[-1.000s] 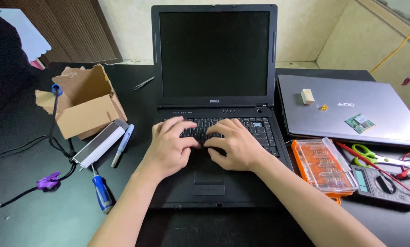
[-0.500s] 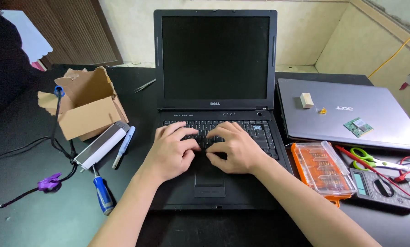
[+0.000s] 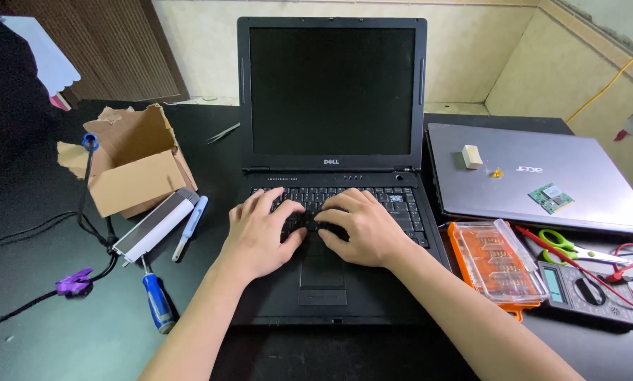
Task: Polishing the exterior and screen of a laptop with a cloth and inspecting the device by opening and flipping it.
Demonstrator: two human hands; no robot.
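Open black laptop with a dark blank screen [image 3: 330, 169] sits on the black table [image 3: 34, 339], straight ahead of the person, lid upright, keyboard partly covered by both hands. Left hand [image 3: 263, 233] lies palm down on the left half of the keys, fingers curled, tips touching the keys. Right hand [image 3: 362, 226] lies palm down on the middle and right keys, fingers bent, thumb tucked toward the left hand; the two hands almost meet. Neither hand grips anything, both just rest and press on the keys. Forearms come in from the bottom edge, angled inward.

Left of the left hand: blue-handled screwdriver [image 3: 155, 300], white slim box [image 3: 155, 224], torn brown cardboard box [image 3: 129, 166]. Right of the right hand: clear orange plastic bit case [image 3: 496, 261], dark multimeter [image 3: 588, 293], closed silver laptop [image 3: 535, 176], green-handled scissors [image 3: 570, 247].
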